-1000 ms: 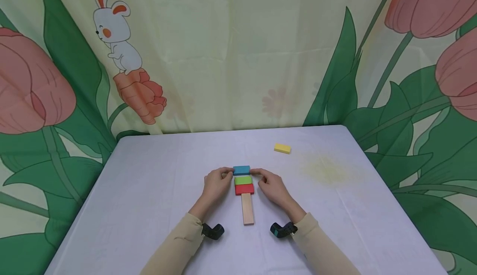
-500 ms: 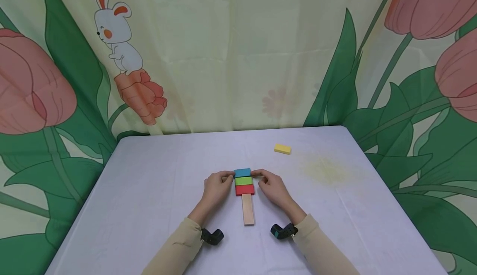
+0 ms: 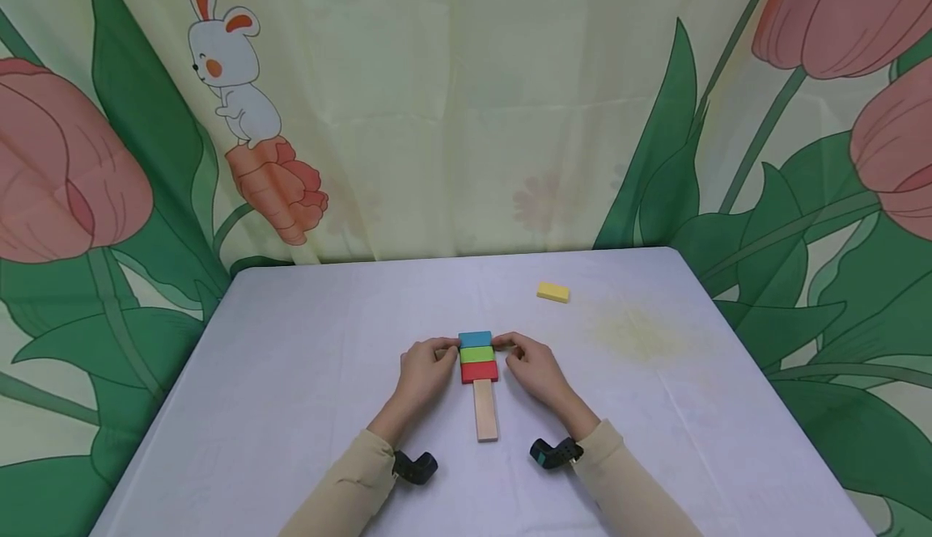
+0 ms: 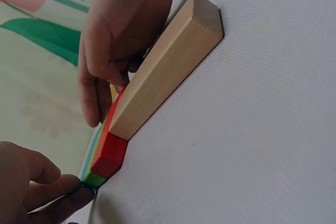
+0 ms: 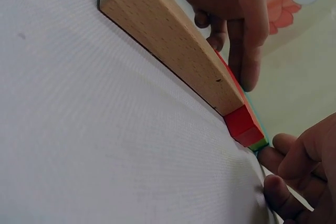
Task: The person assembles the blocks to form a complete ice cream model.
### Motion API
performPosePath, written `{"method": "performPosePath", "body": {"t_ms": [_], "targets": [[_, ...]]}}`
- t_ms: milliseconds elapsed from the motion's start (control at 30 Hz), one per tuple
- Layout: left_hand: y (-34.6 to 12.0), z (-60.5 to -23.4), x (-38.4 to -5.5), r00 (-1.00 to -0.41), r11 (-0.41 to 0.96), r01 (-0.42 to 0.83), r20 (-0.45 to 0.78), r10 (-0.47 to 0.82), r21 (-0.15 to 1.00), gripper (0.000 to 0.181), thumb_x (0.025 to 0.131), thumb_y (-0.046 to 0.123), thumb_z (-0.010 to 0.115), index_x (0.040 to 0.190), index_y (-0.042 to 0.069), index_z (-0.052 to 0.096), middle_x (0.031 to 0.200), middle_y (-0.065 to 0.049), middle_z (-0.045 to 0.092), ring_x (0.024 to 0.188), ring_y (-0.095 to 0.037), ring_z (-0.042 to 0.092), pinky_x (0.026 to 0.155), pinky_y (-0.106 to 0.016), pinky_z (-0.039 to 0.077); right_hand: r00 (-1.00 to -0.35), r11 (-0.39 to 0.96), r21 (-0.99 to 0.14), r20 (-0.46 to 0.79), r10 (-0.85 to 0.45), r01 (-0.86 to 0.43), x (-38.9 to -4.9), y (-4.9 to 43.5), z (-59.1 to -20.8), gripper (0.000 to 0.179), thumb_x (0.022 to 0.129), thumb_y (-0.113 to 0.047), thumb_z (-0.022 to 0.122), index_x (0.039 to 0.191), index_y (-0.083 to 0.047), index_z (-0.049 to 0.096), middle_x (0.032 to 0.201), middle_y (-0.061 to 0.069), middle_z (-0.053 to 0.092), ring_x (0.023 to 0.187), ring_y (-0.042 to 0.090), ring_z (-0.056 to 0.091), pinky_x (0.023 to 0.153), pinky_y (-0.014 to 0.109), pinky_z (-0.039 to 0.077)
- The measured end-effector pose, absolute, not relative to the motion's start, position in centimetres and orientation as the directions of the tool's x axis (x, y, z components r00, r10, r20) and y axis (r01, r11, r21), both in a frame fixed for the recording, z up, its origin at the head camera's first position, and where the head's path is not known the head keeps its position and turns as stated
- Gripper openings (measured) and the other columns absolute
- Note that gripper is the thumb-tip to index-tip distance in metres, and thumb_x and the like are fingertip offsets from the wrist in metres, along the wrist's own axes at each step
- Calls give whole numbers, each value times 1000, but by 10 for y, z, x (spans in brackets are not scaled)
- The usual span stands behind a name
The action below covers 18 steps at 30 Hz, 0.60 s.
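A blue wooden block (image 3: 476,339) lies flat at the far end of a row on the table. Against its near side is a green block (image 3: 476,354), then a red block (image 3: 479,371). A plain wooden block (image 3: 485,410) runs lengthwise from the red one toward me. My left hand (image 3: 425,371) touches the blue block's left end with its fingertips. At the right end, the extended index finger of my right hand (image 3: 536,369) touches it, the other fingers bent. Both wrist views show fingertips beside the row; the blue block is mostly hidden there.
A yellow block (image 3: 553,292) lies apart, toward the back right of the white-covered table (image 3: 306,343). Behind the table hangs a curtain (image 3: 437,116) printed with tulips and a rabbit. Black wrist devices sit at both cuffs.
The blue block has slid toward me between both hands' fingertips, closing the gap to the green block. The other blocks keep their places.
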State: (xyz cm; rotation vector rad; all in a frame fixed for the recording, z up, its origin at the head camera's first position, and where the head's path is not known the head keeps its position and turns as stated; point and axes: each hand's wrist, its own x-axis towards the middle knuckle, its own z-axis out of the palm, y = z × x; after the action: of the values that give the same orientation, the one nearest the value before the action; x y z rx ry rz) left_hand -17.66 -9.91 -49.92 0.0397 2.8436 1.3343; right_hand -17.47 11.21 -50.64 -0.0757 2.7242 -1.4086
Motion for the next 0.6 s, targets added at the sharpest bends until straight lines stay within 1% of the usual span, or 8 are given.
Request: {"method": "performPosePath", "body": {"t_ms": [33,100,167,200,300,400,500,600], "targets": [[-99,-499,-177,-1000,640,24,9,26,768,27,100,25,61,117,16,80,86,-2,74,98,-21,60,91,-46,35,-996,577,-816,-44,-78,-9,-175,112,-506,37,96,-4,53,123,-20,73,126,-3,72,97,19,56,80,32,46],[-99,-499,-176,-999,642,29,11,32,766,27,100,25,61,117,16,80,78,1,70,95,-20,58,88,-44,34,-996,577,-816,-45,-79,-9,-175,112,-506,37,96,-4,53,123,-20,73,126,-3,72,96,19,55,79,32,46],[-99,-499,-176,-999,643,31,8,39,765,27,100,25,61,118,16,79,70,-2,65,94,-21,58,87,-44,33,-996,576,-817,-45,-80,-9,-175,113,-506,38,95,-4,53,123,-20,73,126,-3,72,95,18,55,79,32,46],[-99,-499,-176,-999,649,37,15,41,760,26,100,25,62,117,16,80,72,-3,67,95,-21,58,86,-43,34,-996,576,-818,-45,-80,-9,-175,113,-506,37,95,-4,53,123,-20,73,126,-3,72,95,18,55,79,32,46],[-98,-501,-174,-997,697,71,50,51,713,25,100,25,63,118,17,79,91,-4,77,99,-22,60,86,-43,35,-996,573,-820,-42,-79,-11,-175,113,-506,37,95,-4,53,122,-19,73,125,-3,72,94,19,55,78,32,46],[-96,-503,-171,-991,785,125,113,70,607,25,99,26,65,118,17,79,117,-1,76,105,-22,60,86,-42,38,-996,579,-815,-37,-77,-15,-174,113,-506,37,95,-4,53,122,-19,73,125,-3,73,95,18,56,79,32,46],[-93,-501,-166,-979,853,190,165,123,487,29,97,27,67,122,17,76,124,-3,73,109,-24,60,88,-43,43,-996,588,-809,-35,-78,-18,-174,113,-507,37,95,-4,53,122,-20,73,125,-3,73,94,17,56,79,32,46],[-92,-499,-162,-957,875,280,188,222,394,36,95,30,69,128,17,72,130,-4,69,116,-26,58,94,-44,47,-996,585,-811,-31,-82,-23,-174,114,-506,37,95,-4,53,121,-20,74,124,-3,73,93,17,56,79,32,46]]}}
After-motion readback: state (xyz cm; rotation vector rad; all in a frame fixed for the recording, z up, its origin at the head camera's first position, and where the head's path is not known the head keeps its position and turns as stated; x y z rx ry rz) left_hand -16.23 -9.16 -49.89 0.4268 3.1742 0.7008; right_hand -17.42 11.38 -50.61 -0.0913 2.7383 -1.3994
